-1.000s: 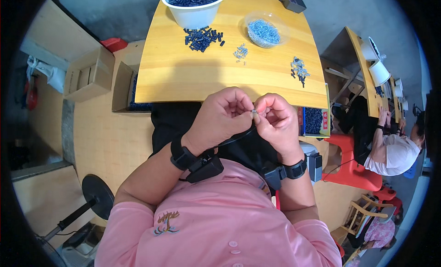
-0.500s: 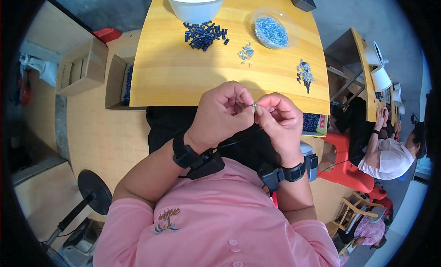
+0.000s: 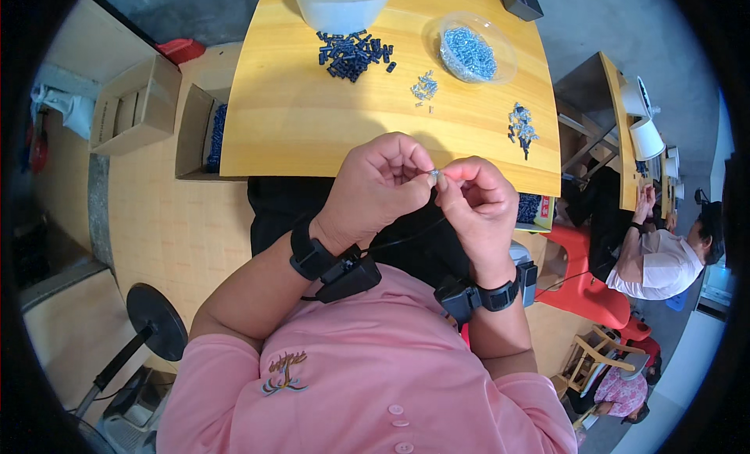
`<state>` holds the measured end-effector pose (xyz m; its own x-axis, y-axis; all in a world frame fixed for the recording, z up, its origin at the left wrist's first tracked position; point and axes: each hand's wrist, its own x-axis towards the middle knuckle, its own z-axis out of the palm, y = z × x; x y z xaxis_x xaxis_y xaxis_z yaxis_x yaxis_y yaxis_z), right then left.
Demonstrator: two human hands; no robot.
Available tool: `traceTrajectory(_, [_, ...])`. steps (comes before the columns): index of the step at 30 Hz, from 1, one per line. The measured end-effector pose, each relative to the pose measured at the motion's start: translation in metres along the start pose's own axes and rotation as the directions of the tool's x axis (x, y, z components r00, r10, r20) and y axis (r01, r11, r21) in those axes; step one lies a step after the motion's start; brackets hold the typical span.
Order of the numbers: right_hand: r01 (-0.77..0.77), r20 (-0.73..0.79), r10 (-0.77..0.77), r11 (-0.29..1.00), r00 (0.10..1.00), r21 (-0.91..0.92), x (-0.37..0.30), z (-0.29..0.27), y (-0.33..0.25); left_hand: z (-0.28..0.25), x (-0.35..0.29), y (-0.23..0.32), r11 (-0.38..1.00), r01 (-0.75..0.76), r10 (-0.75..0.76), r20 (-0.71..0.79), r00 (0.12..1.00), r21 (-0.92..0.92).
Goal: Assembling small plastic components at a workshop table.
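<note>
Just over the table's near edge, my left hand [image 3: 383, 185] and my right hand [image 3: 478, 200] meet fingertip to fingertip. Both are pinched closed on one tiny silvery metal piece [image 3: 434, 173], mostly covered by the fingers, so its exact kind does not show. Beyond them on the wooden table [image 3: 312, 134] lie a small scatter of silvery pieces [image 3: 424, 87] and a heap of short dark blue-black cylindrical parts [image 3: 351, 56]. To the right is a small pile of mixed silvery and dark pieces [image 3: 521, 126].
A white tub [image 3: 344, 13] of dark parts and a clear round bowl [image 3: 469, 52] of silvery pieces stand at the back. Cardboard boxes [image 3: 137, 106] are on the left floor. A red stool [image 3: 582, 274] and a co-worker [image 3: 660, 259] at another table are on the right.
The view has shifted slightly, so the table's contents sit a little higher and further right. My hands keep the same pinch, with only small finger movement.
</note>
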<state>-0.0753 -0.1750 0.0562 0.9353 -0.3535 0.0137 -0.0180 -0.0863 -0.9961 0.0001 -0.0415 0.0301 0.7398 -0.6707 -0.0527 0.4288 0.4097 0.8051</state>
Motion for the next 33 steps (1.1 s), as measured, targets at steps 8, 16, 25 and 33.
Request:
traceTrajectory(8, [0.244,-0.059,-0.310,0.840,0.949,-0.484,-0.004,0.007,-0.014,0.001,-0.002,-0.002,0.999,-0.024,0.023,-0.001,1.000,-0.030])
traceTrajectory(16, [0.352,0.066,-0.366,0.805,0.928,-0.478,-0.007,0.004,-0.021,-0.002,-0.007,0.002,0.995,0.037,-0.036,0.008,0.999,-0.092])
traceTrajectory(25, [0.368,0.124,-0.351,0.821,0.928,-0.437,-0.007,-0.004,-0.021,-0.003,-0.011,0.004,0.992,0.059,-0.051,0.077,0.996,-0.111])
traceTrajectory(33, [0.351,0.055,-0.375,0.791,0.925,-0.501,-0.010,0.008,-0.022,-0.002,-0.013,0.007,0.998,0.056,-0.055,0.032,0.998,-0.040])
